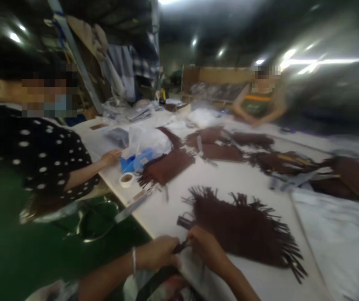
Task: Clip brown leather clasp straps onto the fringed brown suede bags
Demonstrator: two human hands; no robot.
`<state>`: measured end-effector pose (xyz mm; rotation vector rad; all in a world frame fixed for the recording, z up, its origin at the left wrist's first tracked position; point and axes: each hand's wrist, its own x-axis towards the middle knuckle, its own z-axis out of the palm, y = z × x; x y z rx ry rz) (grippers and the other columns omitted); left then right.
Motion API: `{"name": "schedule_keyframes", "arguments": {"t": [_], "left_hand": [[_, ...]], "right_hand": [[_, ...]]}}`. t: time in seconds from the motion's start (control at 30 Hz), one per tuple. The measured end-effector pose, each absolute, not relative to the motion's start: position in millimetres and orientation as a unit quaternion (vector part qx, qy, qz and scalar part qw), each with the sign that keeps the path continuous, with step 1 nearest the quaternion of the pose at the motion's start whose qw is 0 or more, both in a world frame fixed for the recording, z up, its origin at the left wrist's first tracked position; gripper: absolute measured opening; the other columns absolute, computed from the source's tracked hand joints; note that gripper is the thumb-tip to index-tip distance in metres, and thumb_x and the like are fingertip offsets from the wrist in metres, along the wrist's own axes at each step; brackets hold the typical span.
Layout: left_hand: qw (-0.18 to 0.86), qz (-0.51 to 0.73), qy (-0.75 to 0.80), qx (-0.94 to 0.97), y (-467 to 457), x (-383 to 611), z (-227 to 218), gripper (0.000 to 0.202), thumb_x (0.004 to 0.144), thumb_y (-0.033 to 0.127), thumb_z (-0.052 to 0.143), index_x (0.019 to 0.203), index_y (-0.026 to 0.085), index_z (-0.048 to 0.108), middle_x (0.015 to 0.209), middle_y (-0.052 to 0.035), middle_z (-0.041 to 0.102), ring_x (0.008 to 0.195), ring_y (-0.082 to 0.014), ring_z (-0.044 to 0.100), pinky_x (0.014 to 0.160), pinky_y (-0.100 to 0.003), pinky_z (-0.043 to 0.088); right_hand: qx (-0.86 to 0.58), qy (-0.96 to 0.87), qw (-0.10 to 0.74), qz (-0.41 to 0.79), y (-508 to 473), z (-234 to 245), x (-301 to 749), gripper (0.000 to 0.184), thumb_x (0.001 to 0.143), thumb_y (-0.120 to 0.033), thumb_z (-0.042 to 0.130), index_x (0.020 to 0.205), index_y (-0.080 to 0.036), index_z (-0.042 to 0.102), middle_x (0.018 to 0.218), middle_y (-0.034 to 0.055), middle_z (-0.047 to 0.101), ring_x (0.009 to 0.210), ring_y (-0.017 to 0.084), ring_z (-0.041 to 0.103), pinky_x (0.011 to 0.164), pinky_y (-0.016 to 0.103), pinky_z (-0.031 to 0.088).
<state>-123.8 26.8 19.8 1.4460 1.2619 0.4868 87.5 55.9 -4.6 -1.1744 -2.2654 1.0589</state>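
Observation:
A dark brown fringed piece (242,228) lies flat on the white table (229,175) in front of me. My left hand (159,253) is closed in a pinch on a dark strap (181,247) at the table's near edge. My right hand (206,246) is closed too, gripping the same strap close to the piece's near left corner. A bracelet sits on my left wrist. The picture is smeared by motion.
More brown fringed pieces (167,167) lie across the table. A tape roll (126,179), a blue packet (135,161) and plastic bags (150,140) sit at the left. A person in a dotted top (41,154) sits at the left edge; another person (259,102) sits at the far side.

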Motion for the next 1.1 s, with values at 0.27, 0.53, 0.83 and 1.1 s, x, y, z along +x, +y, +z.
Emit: {"name": "schedule_keyframes", "arguments": {"t": [0.27,0.53,0.83,1.1], "left_hand": [[0.621,0.113,0.432,0.645,56.0,-110.0,-2.5,0.029,0.066,0.038,0.082,0.082,0.018,0.068,0.057,0.0071,0.053,0.049,-0.0105,0.045,0.047,-0.022,0.031],[0.651,0.146,0.420,0.615,66.5,-88.3,-17.7,0.046,0.073,0.053,0.075,0.096,0.015,0.067,0.064,0.0033,0.059,0.054,-0.0122,0.049,0.053,-0.024,0.037],[0.631,0.180,0.518,0.549,35.8,-154.0,3.7,0.059,0.090,0.065,0.048,0.117,0.014,0.054,0.088,-0.0043,0.063,0.069,-0.0132,0.055,0.060,-0.024,0.041],[0.716,0.016,0.475,0.512,15.3,-167.8,-0.3,0.032,0.079,0.048,0.062,0.082,0.018,0.051,0.061,0.0013,0.059,0.042,-0.0121,0.051,0.042,-0.022,0.038]], "right_hand": [[-0.403,-0.768,0.232,0.440,47.9,-15.0,85.4,0.012,0.086,-0.012,0.048,0.081,-0.019,0.057,0.080,0.0004,0.061,0.071,0.015,0.058,0.063,0.024,0.039],[-0.436,-0.739,0.235,0.457,53.6,-13.6,88.5,0.012,0.084,-0.015,0.051,0.079,-0.019,0.060,0.078,0.0018,0.067,0.071,0.017,0.061,0.064,0.025,0.041],[-0.460,-0.686,0.245,0.508,47.0,-16.3,88.6,0.007,0.084,-0.017,0.054,0.083,-0.020,0.060,0.063,-0.0028,0.064,0.059,0.015,0.062,0.059,0.023,0.044],[-0.448,-0.724,0.244,0.465,46.7,-17.8,87.3,0.014,0.080,-0.011,0.054,0.081,-0.021,0.064,0.079,-0.0016,0.062,0.072,0.014,0.059,0.067,0.023,0.040]]}}
